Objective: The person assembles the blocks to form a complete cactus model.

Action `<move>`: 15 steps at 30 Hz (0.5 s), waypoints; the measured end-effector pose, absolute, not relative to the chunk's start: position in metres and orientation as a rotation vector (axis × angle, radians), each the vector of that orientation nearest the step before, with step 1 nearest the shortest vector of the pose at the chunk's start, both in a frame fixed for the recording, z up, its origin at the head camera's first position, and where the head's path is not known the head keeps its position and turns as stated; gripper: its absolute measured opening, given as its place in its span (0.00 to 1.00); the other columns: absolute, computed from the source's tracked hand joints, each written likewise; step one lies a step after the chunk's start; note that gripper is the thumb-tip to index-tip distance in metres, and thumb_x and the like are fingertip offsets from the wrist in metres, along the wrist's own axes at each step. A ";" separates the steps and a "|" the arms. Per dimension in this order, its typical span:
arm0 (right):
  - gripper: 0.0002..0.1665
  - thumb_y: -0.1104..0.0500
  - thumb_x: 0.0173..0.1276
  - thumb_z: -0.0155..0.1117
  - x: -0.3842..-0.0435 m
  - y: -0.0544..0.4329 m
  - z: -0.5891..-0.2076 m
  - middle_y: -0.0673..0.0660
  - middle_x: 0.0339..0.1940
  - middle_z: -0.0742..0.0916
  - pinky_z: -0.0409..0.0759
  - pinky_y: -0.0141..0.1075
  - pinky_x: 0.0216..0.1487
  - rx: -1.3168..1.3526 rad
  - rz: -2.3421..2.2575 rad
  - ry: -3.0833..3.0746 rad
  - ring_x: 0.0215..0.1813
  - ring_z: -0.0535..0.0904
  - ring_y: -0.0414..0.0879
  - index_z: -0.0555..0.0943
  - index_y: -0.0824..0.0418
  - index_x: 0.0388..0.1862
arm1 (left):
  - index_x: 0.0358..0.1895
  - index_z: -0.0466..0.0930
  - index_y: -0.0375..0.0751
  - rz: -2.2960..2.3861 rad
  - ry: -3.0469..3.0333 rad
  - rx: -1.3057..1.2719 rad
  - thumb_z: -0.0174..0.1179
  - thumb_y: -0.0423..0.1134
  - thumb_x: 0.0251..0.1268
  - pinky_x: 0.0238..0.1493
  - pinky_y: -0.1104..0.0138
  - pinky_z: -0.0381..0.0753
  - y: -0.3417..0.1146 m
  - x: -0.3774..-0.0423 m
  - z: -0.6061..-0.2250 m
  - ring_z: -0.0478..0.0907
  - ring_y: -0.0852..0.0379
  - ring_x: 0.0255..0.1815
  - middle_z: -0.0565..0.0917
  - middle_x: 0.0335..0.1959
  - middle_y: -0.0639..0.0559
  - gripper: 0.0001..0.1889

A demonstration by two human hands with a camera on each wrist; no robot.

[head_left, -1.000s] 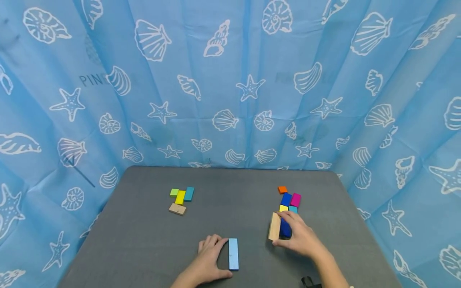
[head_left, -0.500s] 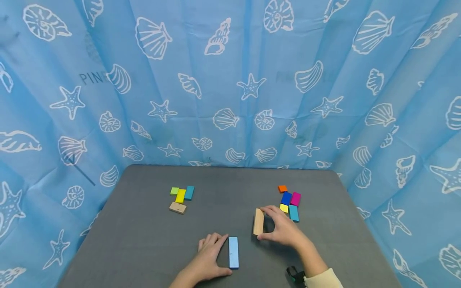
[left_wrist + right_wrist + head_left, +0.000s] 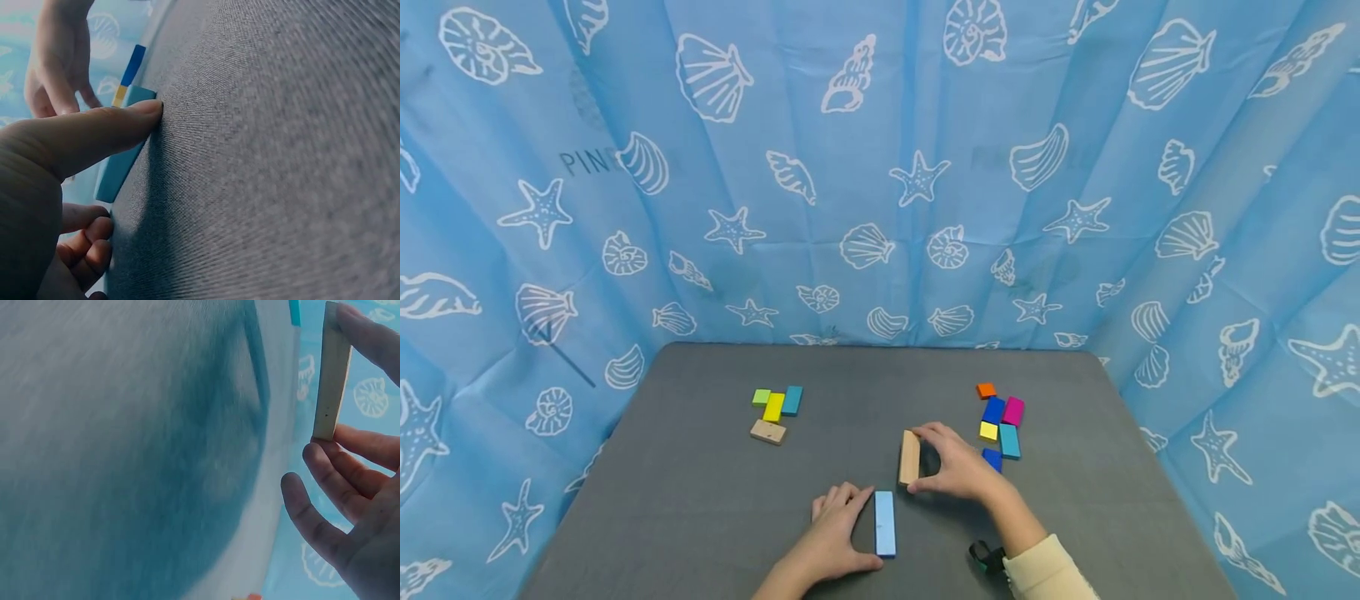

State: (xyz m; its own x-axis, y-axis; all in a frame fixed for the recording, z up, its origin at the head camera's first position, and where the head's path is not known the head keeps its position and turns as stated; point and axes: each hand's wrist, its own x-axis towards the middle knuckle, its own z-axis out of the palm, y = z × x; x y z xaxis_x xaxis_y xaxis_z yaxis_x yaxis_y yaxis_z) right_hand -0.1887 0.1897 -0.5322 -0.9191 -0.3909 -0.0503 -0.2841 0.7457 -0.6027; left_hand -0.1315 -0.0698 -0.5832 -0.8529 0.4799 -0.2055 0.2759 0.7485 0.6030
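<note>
In the head view, a long light blue block [image 3: 885,523] lies flat on the grey table. My left hand [image 3: 837,533] holds this block by its two ends, thumb at the near end and forefinger at the far end. The left wrist view shows the thumb [image 3: 106,134] crossing in front of the block [image 3: 119,172]. My right hand [image 3: 957,467] pinches a plain wooden block [image 3: 909,458] by its ends between thumb and fingers. It is off the cloth, to the right of and beyond the blue block. In the right wrist view, the wooden block [image 3: 331,375] hangs clear of the surface.
At the back left lie small blocks: lime green [image 3: 762,397], yellow [image 3: 773,407], teal [image 3: 792,401] and tan [image 3: 768,432]. Orange [image 3: 987,391], blue [image 3: 993,409], magenta [image 3: 1013,411], yellow [image 3: 988,432] and teal [image 3: 1010,442] blocks lie right. A black strap [image 3: 987,557] hangs near my right wrist.
My right hand has carried the wooden block leftward from the right-hand group toward the light blue block, uncovering a blue block there. My left hand and the light blue block stay in place.
</note>
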 end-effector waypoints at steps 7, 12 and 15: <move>0.51 0.40 0.54 0.80 -0.198 0.172 -0.537 0.61 0.70 0.75 0.74 0.61 0.64 -0.594 -0.855 2.739 0.68 0.73 0.58 0.72 0.59 0.72 | 0.74 0.68 0.43 0.822 2.590 0.554 0.77 0.64 0.44 0.56 0.47 0.61 -0.069 -0.132 -0.580 0.65 0.52 0.54 0.72 0.57 0.53 0.53; 0.50 0.40 0.55 0.80 -0.202 0.163 -0.539 0.60 0.70 0.75 0.73 0.60 0.65 -0.615 -0.840 2.711 0.68 0.73 0.58 0.72 0.58 0.72 | 0.75 0.67 0.45 0.814 2.578 0.544 0.77 0.64 0.44 0.56 0.46 0.61 -0.069 -0.132 -0.579 0.65 0.53 0.53 0.72 0.55 0.53 0.53; 0.50 0.40 0.55 0.80 -0.204 0.160 -0.539 0.60 0.70 0.76 0.73 0.60 0.65 -0.640 -0.838 2.692 0.68 0.73 0.58 0.72 0.59 0.72 | 0.75 0.67 0.45 0.799 2.581 0.551 0.76 0.65 0.45 0.56 0.47 0.61 -0.068 -0.132 -0.580 0.64 0.54 0.52 0.71 0.55 0.55 0.54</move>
